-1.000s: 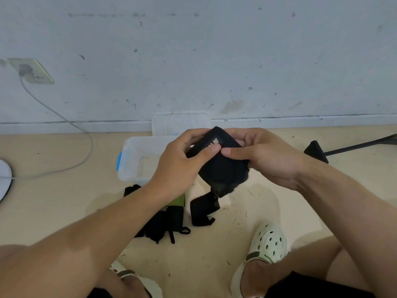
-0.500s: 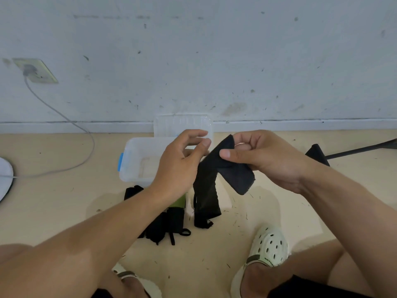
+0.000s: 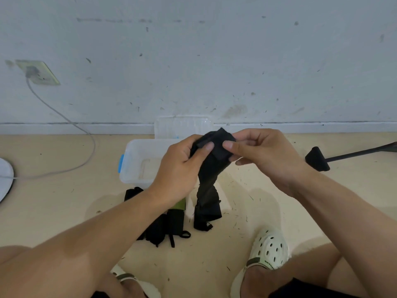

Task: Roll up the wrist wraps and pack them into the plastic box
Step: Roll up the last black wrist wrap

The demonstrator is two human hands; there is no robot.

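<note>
At the centre of the frame, both hands hold a black wrist wrap [image 3: 211, 166] up over the floor [image 3: 53, 211]. The left hand [image 3: 179, 168] pinches its upper end between thumb and curled fingers, and the right hand [image 3: 261, 153] pinches the same end from the other side, so each grip is closed on the fabric. The rest of the wrap hangs down twisted, its tail touching or nearly touching the floor.

Behind the hands sits the open plastic box [image 3: 137, 160], apparently empty, with its lid [image 3: 182, 127] propped against the wall. More wraps [image 3: 165, 224] lie in a heap at lower centre, not yet rolled.

The likely trouble is the twist: a roll begun now could come out lopsided and loose, and spring open once packed. The dangling tail may also pick up floor debris.
</note>
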